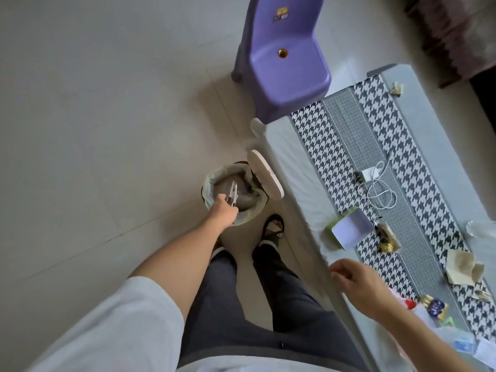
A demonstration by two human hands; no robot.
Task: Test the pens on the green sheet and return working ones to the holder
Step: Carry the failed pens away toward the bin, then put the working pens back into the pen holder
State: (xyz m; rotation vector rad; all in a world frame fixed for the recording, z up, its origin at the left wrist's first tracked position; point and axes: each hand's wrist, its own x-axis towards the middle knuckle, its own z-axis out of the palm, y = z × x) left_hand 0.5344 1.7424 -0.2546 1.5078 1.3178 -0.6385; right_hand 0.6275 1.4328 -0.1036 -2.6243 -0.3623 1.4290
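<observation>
My left hand (225, 210) reaches down over an open waste bin (208, 193) on the floor and grips a few pens (233, 195), their tips pointing into the bin. My right hand (359, 285) hovers with loosely curled fingers above the near edge of the low table (292, 162), holding nothing. A green box with a pale lid (349, 230) lies on the table. I cannot make out a green sheet or a pen holder with certainty.
The bin's round lid (264, 174) stands flipped up against the table side. A purple child's chair (281, 57) stands on the floor beyond. On the houndstooth runner (322, 146) lie a white charger with cable (375, 183), wrappers and crumpled paper (464, 267). My feet stand beside the bin.
</observation>
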